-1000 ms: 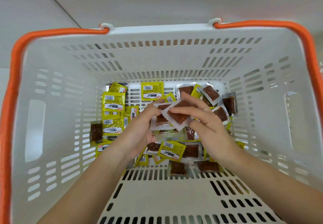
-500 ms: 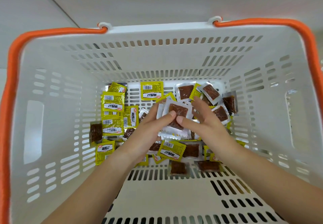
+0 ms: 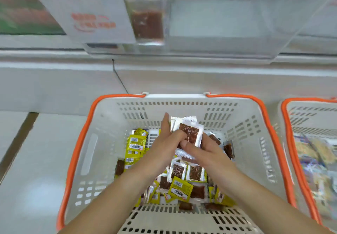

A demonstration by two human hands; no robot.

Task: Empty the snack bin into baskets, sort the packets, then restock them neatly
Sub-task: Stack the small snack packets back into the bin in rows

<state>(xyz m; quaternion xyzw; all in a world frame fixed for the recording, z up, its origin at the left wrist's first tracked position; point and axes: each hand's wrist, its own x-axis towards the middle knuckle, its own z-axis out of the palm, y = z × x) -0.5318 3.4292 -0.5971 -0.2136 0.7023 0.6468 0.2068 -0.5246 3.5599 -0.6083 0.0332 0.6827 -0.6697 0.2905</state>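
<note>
From the head camera, both hands meet above the middle of a white basket with an orange rim, squaring up a small stack of clear packets with brown filling. The left hand presses its straight fingers against the stack's left side with the thumb laid over the front, and the right hand curls round the stack's lower right edge, so both are gripping it. The stack stands nearly upright, its long axis running up toward the basket's far wall. Straight beyond that wall, higher up, sits a clear bin on the shelf; it is blurred, but a narrow compartment at its left appears to hold brown packets already. The stack would have to travel up and away from the person to reach it, and neither hand looks nearer. On the basket floor lie loose yellow packets, mostly toward the left, mixed with more brown ones. A second basket at the right edge holds blurred packets.
</note>
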